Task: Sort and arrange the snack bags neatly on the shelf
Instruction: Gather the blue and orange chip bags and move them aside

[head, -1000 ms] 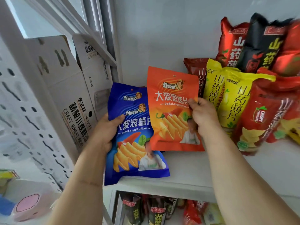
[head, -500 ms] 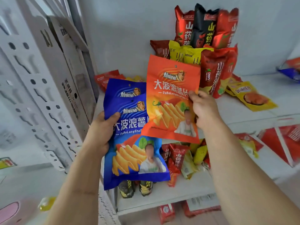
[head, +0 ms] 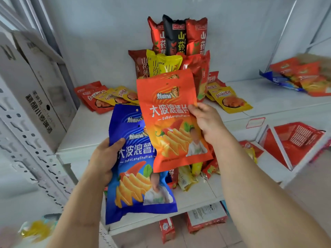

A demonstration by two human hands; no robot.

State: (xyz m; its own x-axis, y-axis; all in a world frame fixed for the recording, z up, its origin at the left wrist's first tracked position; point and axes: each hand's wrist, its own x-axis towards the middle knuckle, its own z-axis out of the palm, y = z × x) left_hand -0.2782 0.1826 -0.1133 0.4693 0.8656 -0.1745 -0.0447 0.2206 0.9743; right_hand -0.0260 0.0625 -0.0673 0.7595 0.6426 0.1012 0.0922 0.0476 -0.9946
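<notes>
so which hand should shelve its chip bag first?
Likely right: the right hand holds the orange bag higher, nearer the shelf, overlapping the blue bags in the left hand.

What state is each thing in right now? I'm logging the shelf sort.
Orange chip bag: held up by the right hand.
Blue chip bags: gripped by the left hand, two stacked.
Tall yam-chip bags: upright against the back wall.
Yellow flat packs: lying on the shelf.

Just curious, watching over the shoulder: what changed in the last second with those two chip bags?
The view pulled back from the shelf. The left hand keeps holding the blue bags, the right hand the orange bag, still overlapping them. Nothing was let go.
</notes>
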